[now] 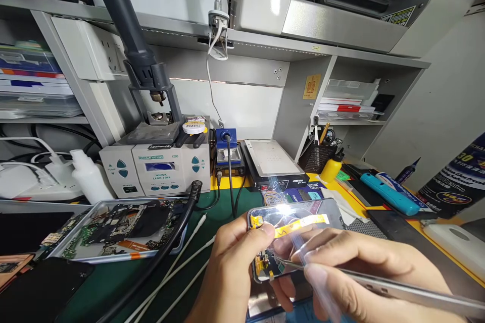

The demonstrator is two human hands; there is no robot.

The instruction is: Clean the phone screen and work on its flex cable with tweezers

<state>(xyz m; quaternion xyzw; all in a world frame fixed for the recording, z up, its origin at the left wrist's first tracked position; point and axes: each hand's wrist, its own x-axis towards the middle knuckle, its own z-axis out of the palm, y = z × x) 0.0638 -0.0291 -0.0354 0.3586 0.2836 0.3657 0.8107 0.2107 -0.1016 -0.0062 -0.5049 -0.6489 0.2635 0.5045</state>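
Note:
My left hand [235,257] holds a phone screen panel [295,210] tilted above the bench, its thumb pressing near the left end. The panel's shiny back reflects light and my fingers. A yellow-orange ribbon strip [299,224] lies across it beside the thumb, and small gold-coloured connectors [259,262] sit along the left end. My right hand [364,262] is closed on metal tweezers [394,290], whose tips reach the panel's lower left part. Whether the tips grip anything is too small to tell. A see-through streak, perhaps clear film, runs by the right fingertips.
Left stands a hot-air rework station [166,164], its black hose [166,247] crossing the mat. A tray of circuit boards [129,227] and white cables [182,257] lie nearby. Behind the panel are a soldering iron stand [226,137], a flat heating plate [276,157] and a yellow bottle [332,169].

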